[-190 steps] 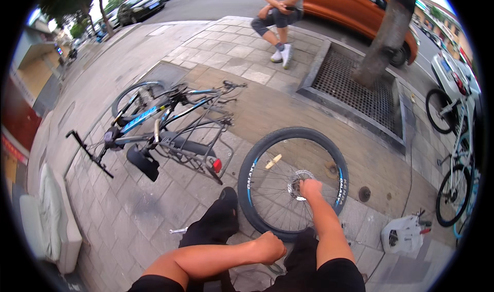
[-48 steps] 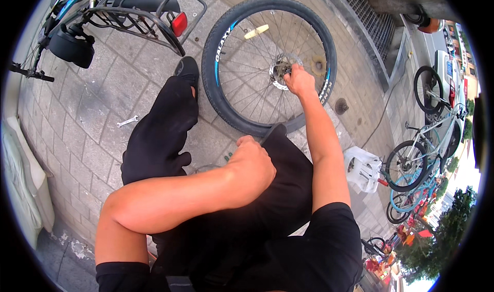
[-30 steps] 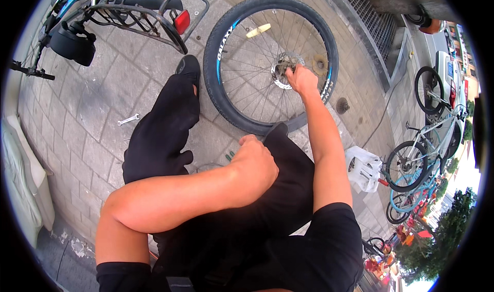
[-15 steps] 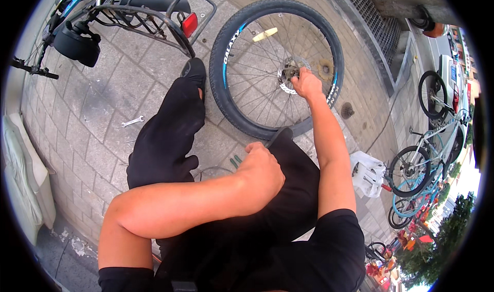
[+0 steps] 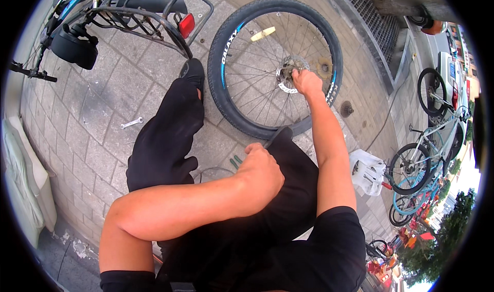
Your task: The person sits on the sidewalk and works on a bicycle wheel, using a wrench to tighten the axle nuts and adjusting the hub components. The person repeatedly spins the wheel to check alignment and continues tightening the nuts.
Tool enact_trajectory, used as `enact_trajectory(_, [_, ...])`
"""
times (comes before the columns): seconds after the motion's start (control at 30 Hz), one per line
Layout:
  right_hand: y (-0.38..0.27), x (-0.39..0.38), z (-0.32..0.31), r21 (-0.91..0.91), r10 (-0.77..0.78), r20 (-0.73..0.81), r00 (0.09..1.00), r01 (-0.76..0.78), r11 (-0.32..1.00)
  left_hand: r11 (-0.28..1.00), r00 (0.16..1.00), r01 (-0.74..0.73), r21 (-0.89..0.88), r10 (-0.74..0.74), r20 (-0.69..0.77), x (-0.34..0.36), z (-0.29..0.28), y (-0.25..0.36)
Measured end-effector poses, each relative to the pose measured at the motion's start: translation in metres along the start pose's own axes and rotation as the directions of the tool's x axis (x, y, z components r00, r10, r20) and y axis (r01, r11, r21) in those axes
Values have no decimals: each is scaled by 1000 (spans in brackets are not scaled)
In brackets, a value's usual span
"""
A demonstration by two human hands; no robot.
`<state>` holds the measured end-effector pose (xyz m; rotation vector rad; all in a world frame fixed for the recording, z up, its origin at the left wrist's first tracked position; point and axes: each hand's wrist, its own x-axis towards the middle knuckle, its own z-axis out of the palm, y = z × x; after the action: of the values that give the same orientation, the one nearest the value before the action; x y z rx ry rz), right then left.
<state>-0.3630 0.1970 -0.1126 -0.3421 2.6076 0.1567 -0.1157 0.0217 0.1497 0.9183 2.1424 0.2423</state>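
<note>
A bicycle wheel with a black tyre and a white disc brake rotor lies on its side on the paving. My right hand reaches to its centre, thumb and fingers pinched at the hub; the fingertips cover the exact part gripped. Across my lap, my left hand rests closed at my right thigh. Its curled fingers face away, so anything inside them is hidden. Just beyond that hand a pair of green handles shows on the ground.
An open-end wrench lies on the paving at left. A bicycle with a rear rack and red reflector stands upper left. To the right are a white plastic bag with tools, a metal grate, and parked bicycles.
My right fingers have shifted slightly at the hub. The left hand stays in place, and the whole view has moved a little.
</note>
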Motion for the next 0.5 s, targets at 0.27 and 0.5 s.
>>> enact_trajectory(0.27, [8,4,7,39,-40,7,999,40,998,999,999,35,-22,-34,32,5,-4,1])
enact_trajectory(0.5, [9,-9,8,-51,-218,-208,954,211,976,1000,1000,16,16,-16,-27,4,1,2])
